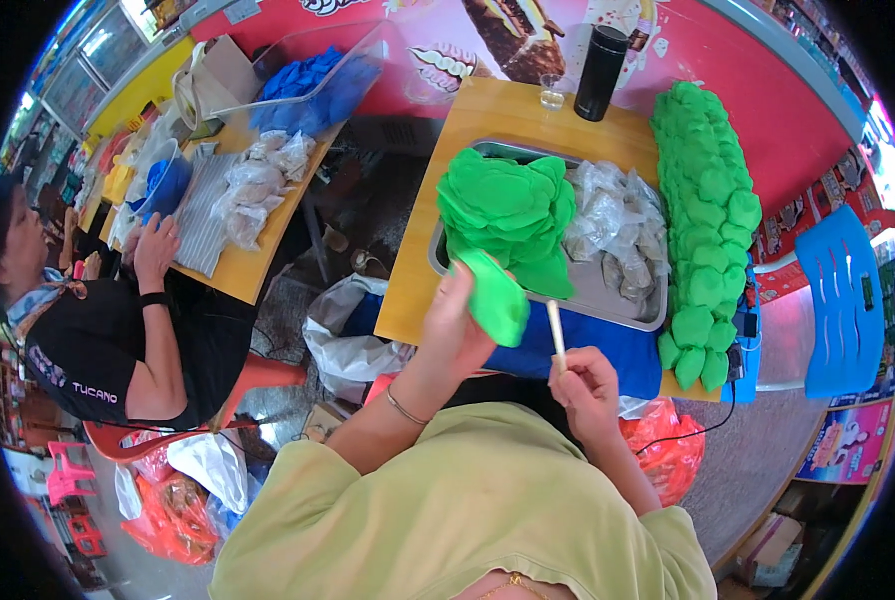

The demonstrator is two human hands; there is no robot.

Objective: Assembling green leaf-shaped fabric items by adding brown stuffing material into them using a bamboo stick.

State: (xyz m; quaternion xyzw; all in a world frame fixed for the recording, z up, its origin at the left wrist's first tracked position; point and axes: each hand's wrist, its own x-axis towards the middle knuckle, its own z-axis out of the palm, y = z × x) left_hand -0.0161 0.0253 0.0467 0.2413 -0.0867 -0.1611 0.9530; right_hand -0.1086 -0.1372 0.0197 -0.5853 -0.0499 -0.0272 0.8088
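My left hand (455,322) is closed on a bright green soft piece (498,298), rounded and cupped like a small pouch, held up before the table edge. Between the fingers of my right hand (585,388) a slim pale stick (557,330) points upward, its tip a short way right of the green piece. Beyond both hands, a metal tray (623,312) carries a heap of flat green pieces (508,205) and clear plastic bags (616,215) with greyish contents. Along the table's right edge runs a long stack of puffed green pieces (706,225).
A black bottle (602,75) and a clear cup (552,92) stand at the back of my table (418,265). A blue chair (840,305) is at the right. On the left, another person (118,340) sits at a second table holding a blue bin (318,80).
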